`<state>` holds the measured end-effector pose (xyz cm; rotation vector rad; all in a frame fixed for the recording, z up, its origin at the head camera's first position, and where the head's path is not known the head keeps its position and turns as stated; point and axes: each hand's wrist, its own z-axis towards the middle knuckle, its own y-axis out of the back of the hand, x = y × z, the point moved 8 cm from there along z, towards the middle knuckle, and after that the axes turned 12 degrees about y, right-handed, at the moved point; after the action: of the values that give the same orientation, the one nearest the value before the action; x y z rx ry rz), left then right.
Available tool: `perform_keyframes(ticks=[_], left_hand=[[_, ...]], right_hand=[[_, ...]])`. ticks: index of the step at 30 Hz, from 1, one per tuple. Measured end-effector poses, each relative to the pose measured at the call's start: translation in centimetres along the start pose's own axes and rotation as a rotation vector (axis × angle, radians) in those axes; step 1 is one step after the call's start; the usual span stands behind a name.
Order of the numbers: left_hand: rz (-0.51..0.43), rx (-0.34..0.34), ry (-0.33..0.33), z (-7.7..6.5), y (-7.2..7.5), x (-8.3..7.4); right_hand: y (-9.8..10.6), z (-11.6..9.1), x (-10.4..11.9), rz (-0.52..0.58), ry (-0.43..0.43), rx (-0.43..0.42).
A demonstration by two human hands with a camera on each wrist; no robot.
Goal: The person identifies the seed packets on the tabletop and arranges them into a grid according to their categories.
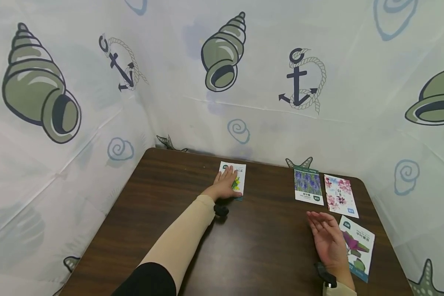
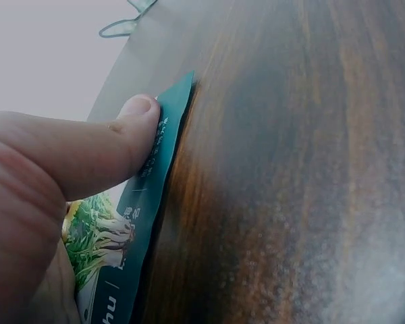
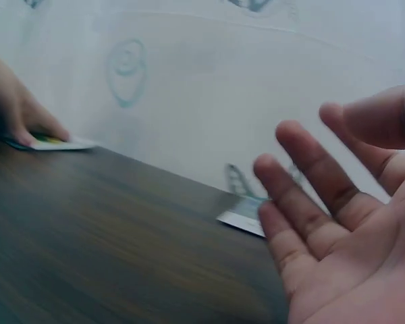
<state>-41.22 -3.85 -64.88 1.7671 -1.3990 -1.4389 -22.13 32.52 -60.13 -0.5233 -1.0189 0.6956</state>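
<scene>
My left hand (image 1: 223, 187) lies with fairly straight fingers on a white seed packet (image 1: 241, 169) with yellow flowers near the table's far edge. In the left wrist view, its thumb (image 2: 88, 152) touches the dark green band (image 2: 152, 175) along the packet's lower end, above a picture of leafy roots. The right hand (image 1: 330, 242) is held palm up with loosely bent fingers and nothing in it. It overlaps the left side of a seed packet with a purple flower (image 1: 363, 247) in the head view.
Toward the back right of the brown table (image 1: 266, 246) lie a seed packet with lavender-like flowers (image 1: 308, 184) and a pink-blossom packet (image 1: 341, 195). A white cloth (image 1: 266, 135) printed with shells and anchors hangs behind the table and at its sides.
</scene>
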Motion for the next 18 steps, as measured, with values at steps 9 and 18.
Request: perform_keyframes(ticks=[9,18], left_hand=[[0.019,0.006,0.017,0.4,0.1,0.0],[-0.001,-0.005,0.01,0.3,0.0,-0.1]], right_hand=[[4.9,-0.2,4.8,-0.472,0.129,-0.452],[6.5,-1.1,7.8,-0.69,0.127,-0.675]])
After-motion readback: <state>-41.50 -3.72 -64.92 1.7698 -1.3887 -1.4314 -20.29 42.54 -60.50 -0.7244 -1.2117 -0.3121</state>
